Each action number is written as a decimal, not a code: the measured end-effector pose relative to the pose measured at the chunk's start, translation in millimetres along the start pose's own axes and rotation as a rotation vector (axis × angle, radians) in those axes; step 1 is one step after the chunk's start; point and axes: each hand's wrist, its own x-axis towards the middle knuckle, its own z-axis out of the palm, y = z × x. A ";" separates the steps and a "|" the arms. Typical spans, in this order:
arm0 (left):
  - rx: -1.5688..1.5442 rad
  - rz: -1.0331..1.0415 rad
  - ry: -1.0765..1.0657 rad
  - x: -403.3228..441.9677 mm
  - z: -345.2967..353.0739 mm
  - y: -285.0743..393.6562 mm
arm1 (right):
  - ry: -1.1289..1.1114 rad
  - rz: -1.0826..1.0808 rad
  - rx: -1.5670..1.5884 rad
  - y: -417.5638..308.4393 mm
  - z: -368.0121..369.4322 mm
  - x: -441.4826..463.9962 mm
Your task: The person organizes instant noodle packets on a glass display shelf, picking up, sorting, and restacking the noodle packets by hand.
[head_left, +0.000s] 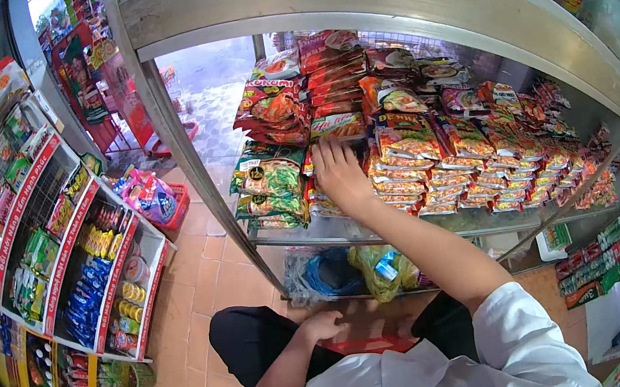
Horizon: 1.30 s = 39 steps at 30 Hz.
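Note:
My right hand (339, 175) reaches into the glass-fronted shelf and lies on a stack of noodle packets, its fingers pointing away from me and pressed close together; what lies under the fingertips is hidden. Just beyond it is a red and green packet (338, 127). Green noodle packets (269, 175) are stacked to its left, and orange-red packets (406, 139) to its right. My left hand (322, 326) rests low over my left thigh, fingers loosely curled, with nothing visible between them.
The metal frame post (195, 146) stands left of the stacks. A snack rack (78, 252) fills the left side, near a red basket (177, 205) on the tiled floor. Plastic bags (382, 271) sit under the shelf. More packaged goods (593, 263) are at the right.

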 end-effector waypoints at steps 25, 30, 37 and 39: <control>-2.004 0.981 -0.024 -147.7 -109.1 163.6 | -0.079 -0.180 0.581 -20.8 -206.7 -106.8; -1.921 0.822 0.143 -148.7 -112.4 165.6 | -0.152 -0.179 0.813 -11.5 -207.5 -108.5; -2.008 0.763 0.085 -173.6 -121.0 169.1 | -0.017 0.024 1.036 15.8 -171.4 -59.0; -1.943 0.843 0.089 -192.5 -128.8 181.0 | -0.112 0.170 1.148 21.9 -146.8 -39.8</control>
